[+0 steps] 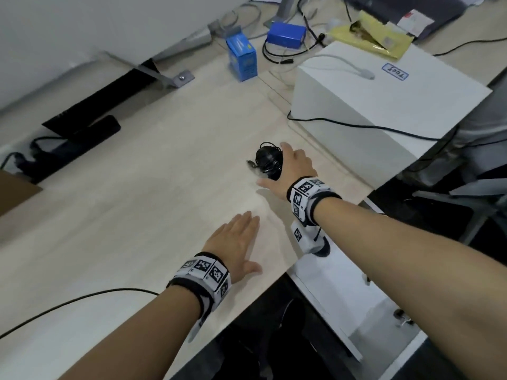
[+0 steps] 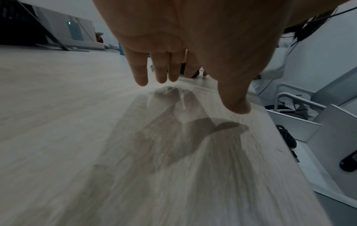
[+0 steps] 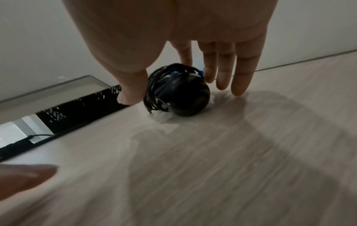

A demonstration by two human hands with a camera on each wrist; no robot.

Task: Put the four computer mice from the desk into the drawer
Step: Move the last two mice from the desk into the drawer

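One black mouse (image 1: 267,160) with its cord wound round it lies on the pale wooden desk (image 1: 137,215). My right hand (image 1: 290,167) hovers over it, spread wide. In the right wrist view the thumb (image 3: 131,91) is at the left side of the mouse (image 3: 185,99) and the straight fingers (image 3: 243,76) reach past its right side. None of them curls round it. My left hand (image 1: 236,242) is flat and holds nothing, just above the desk near its front edge. The white drawer (image 1: 323,292) stands open below that edge. Two black mice (image 2: 287,137) (image 2: 349,162) lie in it.
A white box labelled Tool (image 1: 384,91) stands right of the mouse, with a black cable (image 1: 356,127) along its front. Two blue boxes (image 1: 241,56) (image 1: 286,34) and a yellow envelope (image 1: 370,37) lie further back. Another cable (image 1: 82,297) crosses the desk's near left.
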